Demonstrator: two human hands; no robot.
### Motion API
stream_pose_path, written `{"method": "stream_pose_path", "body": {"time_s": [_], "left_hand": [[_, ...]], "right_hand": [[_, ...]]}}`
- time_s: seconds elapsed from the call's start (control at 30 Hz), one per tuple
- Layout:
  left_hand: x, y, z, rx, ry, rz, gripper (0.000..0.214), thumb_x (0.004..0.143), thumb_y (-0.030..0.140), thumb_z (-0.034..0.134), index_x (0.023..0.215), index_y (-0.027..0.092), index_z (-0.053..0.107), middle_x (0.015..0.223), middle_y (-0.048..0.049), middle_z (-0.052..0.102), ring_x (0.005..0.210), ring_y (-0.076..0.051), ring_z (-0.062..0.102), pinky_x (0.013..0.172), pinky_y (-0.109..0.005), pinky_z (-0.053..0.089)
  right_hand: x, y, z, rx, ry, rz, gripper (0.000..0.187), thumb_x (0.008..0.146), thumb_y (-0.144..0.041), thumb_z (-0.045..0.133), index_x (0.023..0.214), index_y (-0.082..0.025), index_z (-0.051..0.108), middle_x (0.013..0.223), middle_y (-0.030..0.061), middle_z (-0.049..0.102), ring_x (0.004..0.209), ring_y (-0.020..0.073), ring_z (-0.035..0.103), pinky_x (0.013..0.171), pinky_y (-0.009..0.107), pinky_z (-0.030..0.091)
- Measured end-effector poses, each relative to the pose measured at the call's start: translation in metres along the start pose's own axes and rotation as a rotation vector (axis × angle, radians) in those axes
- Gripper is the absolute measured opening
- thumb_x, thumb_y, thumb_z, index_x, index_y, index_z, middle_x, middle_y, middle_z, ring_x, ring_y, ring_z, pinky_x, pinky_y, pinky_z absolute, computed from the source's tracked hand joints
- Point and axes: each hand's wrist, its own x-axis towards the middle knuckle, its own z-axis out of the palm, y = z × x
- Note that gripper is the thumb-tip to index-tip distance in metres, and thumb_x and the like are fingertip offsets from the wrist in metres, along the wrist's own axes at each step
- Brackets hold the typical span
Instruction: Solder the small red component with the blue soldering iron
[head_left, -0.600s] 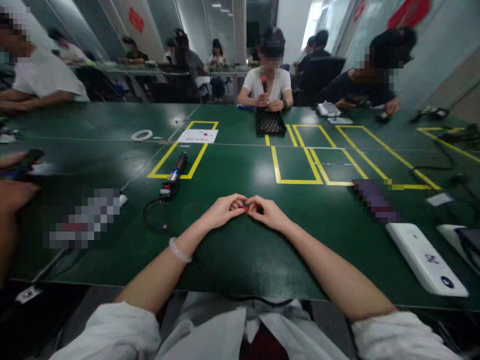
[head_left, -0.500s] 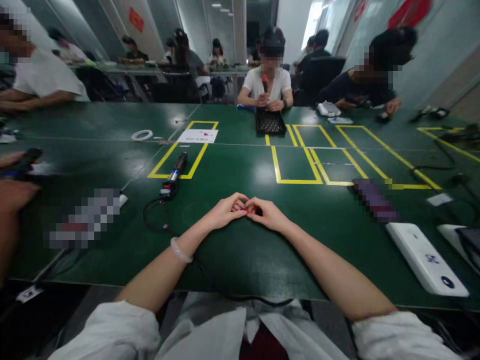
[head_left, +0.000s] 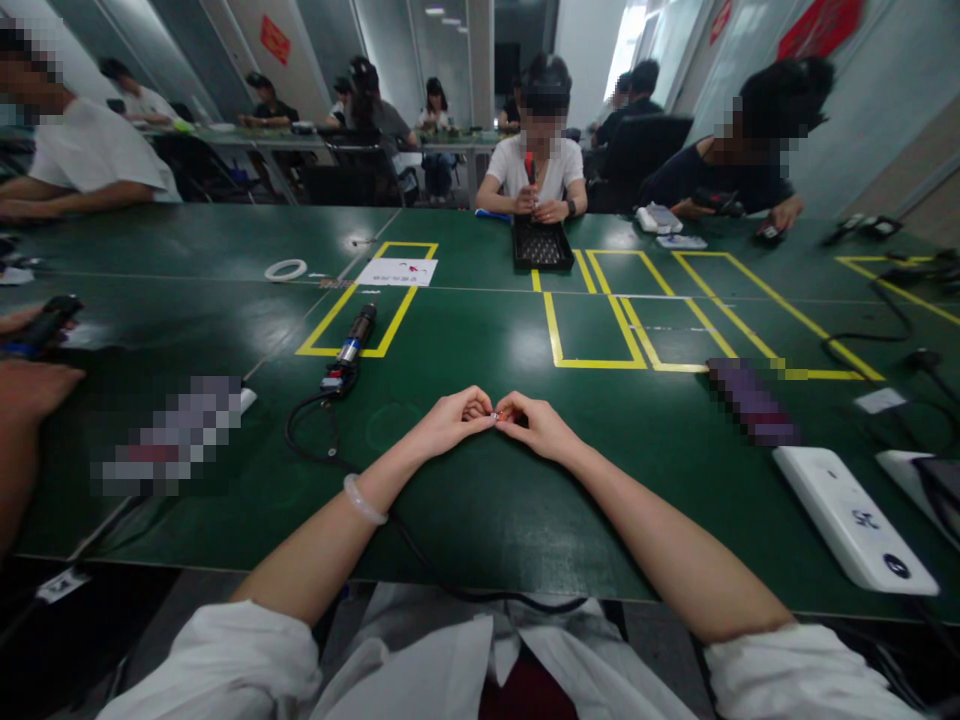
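My left hand (head_left: 454,422) is closed, thumb and fingers pinched together above the green table, with a pale bracelet on its wrist. Facing it, my right hand (head_left: 538,428) is closed in a pinch too. The fingertips of both meet around a tiny thing (head_left: 496,415) with orange-red and silvery glints. It is mostly covered by the fingers and too small to name. Left of my hands lies a dark cylindrical tool (head_left: 355,338) with a silver and blue band, its black cable (head_left: 289,425) curling toward me.
Right of my arms lie a phone (head_left: 752,400) and a white power bank (head_left: 855,520). At left is a blurred-out device (head_left: 176,435). A white paper (head_left: 396,272) and a white ring (head_left: 286,271) lie farther back. Across the table, a person (head_left: 536,170) works over a black tray (head_left: 516,258).
My fingertips have shifted slightly around the tiny thing, and a silvery glint now shows between them. Both arms stay in nearly the same place.
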Motion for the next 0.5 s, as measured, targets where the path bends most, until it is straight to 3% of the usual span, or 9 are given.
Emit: {"method": "stream_pose_path", "body": {"time_s": [0.23, 0.37, 0.5], "left_hand": [[0.0001, -0.0014, -0.0007, -0.043, -0.027, -0.003, 0.027, 0.085, 0.040, 0.059, 0.095, 0.015, 0.055, 0.081, -0.0028, 0.066, 0.077, -0.014, 0.063, 0.074, -0.028, 0.048], [0.0008, -0.0022, 0.0006, -0.087, -0.055, -0.006, 0.028, 0.088, 0.040, 0.056, 0.098, 0.015, 0.052, 0.084, -0.0053, 0.068, 0.075, -0.014, 0.064, 0.073, -0.028, 0.049], [-0.0005, 0.0008, 0.0020, -0.048, -0.057, 0.006, 0.029, 0.088, 0.041, 0.055, 0.103, 0.016, 0.051, 0.080, -0.0043, 0.069, 0.072, -0.014, 0.064, 0.071, -0.028, 0.049]], "right_hand": [[0.0011, -0.0020, -0.0015, -0.006, 0.005, -0.001, 0.022, 0.085, -0.029, 0.063, 0.103, -0.019, 0.056, 0.082, 0.0002, 0.064, 0.071, 0.0128, 0.060, 0.070, 0.025, 0.047], [0.0010, -0.0001, -0.0009, -0.015, 0.008, -0.016, 0.011, 0.088, -0.027, 0.058, 0.094, -0.018, 0.059, 0.081, 0.0006, 0.063, 0.071, 0.0127, 0.059, 0.068, 0.025, 0.046], [0.0007, 0.0018, -0.0016, 0.028, 0.029, 0.027, 0.012, 0.089, -0.028, 0.055, 0.094, -0.018, 0.059, 0.080, 0.0009, 0.065, 0.071, 0.0131, 0.060, 0.067, 0.025, 0.046]]}}
